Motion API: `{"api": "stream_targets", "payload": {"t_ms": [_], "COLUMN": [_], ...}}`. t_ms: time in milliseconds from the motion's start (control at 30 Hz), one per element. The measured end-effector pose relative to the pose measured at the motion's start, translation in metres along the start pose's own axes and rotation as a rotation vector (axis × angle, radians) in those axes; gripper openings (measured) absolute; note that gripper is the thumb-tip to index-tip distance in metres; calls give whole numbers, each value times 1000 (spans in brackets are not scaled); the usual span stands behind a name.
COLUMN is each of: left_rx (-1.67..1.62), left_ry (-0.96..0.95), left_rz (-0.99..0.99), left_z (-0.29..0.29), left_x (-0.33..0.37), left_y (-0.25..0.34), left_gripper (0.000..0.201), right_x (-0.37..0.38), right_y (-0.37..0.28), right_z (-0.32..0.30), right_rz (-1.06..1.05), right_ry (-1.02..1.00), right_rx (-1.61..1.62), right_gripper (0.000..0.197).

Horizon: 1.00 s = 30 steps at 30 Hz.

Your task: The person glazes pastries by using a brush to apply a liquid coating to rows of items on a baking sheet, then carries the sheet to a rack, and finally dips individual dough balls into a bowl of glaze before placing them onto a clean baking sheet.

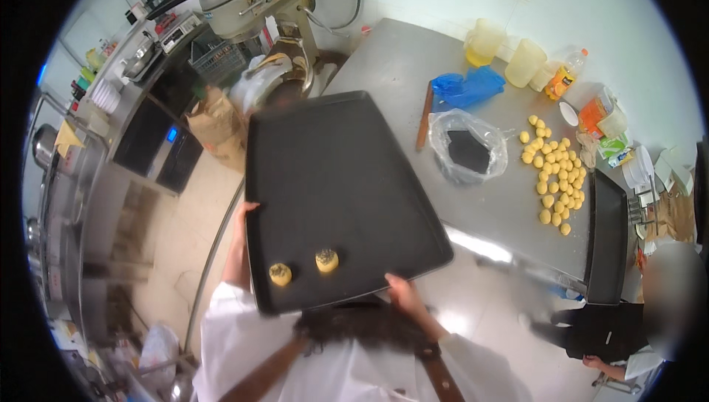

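A large black baking tray (332,173) is held up in front of me, over the floor and beside the steel table. My left hand (242,223) grips its left edge, with the fingers partly hidden beneath. At the near right edge my right hand (403,295) is closed on the rim. Two yellow dough balls with dark, speckled tops stand on the tray near its front left: one dough ball (280,275) by the corner, the other dough ball (327,260) a little to its right. The rest of the tray's surface is bare.
The steel table (391,62) holds many plain dough balls (557,173), a plastic bag with dark contents (467,149), a blue bag (469,87), a wooden rolling pin (424,117) and jugs (484,41). Another black tray (607,239) lies at right near a person (605,335). A mixer (255,3) stands behind.
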<state>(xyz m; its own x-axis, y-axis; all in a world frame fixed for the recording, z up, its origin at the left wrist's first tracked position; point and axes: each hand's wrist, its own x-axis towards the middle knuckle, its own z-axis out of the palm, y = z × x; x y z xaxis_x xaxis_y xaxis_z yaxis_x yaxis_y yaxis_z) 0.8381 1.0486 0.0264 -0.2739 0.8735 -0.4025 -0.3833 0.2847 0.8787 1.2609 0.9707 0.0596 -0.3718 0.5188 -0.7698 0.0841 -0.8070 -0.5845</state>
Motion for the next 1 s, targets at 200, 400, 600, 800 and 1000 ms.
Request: {"api": "stream_targets", "payload": {"t_ms": [200, 400, 600, 800, 1000], "left_rx": [102, 589, 646, 476, 450], "left_ry": [-323, -38, 49, -144, -702], "left_rz": [-188, 60, -38, -155, -431], "left_z": [29, 44, -11, 4, 98], "left_x": [123, 163, 145, 108, 39], "left_y": [46, 43, -3, -42, -34], "left_gripper": [76, 80, 74, 49, 33], "right_x": [92, 212, 258, 191, 76], "right_y": [-7, -34, -63, -84, -68], "right_z": [53, 62, 59, 48, -93], "right_rz": [-16, -272, -166, -113, -460], "right_ry": [-302, -313, -229, -252, 100], "right_rx": [415, 832, 1053, 367, 385], "right_gripper": [47, 36, 38, 54, 43]}}
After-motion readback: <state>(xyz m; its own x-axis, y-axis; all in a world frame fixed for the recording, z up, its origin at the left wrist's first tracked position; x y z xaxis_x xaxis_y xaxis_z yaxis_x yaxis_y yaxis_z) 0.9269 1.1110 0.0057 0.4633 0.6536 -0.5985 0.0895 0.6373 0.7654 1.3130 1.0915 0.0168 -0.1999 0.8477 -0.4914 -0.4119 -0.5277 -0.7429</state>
